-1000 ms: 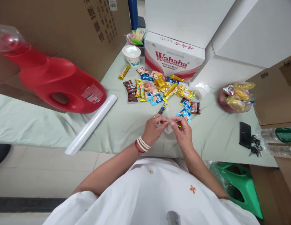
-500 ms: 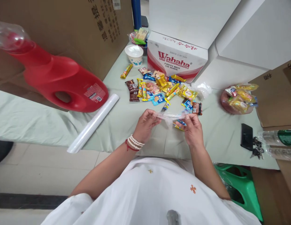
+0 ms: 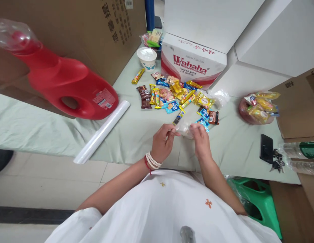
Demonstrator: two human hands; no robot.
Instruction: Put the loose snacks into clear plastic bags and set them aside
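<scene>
A small clear plastic bag point(image 3: 184, 129) is stretched between my two hands, above the near part of the cloth-covered table. My left hand point(image 3: 164, 140), with a beaded bracelet on its wrist, pinches the bag's left side. On the other side my right hand point(image 3: 201, 139) pinches the bag with its fingertips. Just beyond the hands lies a spread of small wrapped snacks point(image 3: 176, 98). Among them are a dark stick-shaped packet point(image 3: 178, 117) close to my left fingertips and a blue packet point(image 3: 202, 123) partly behind my right fingers.
A red detergent bottle point(image 3: 71, 81) and a white plastic roll point(image 3: 102, 133) are at the left. Behind the snacks stand a paper cup point(image 3: 147, 60) and a Wahaba water carton point(image 3: 192, 64). At the right are a bowl of snacks point(image 3: 258, 108), a black phone-like object point(image 3: 266, 148) and keys point(image 3: 277, 163).
Both hands have come closer together. The bag, pulled taut before, is now bunched and slacker between them. The blue packet near my right hand shows more.
</scene>
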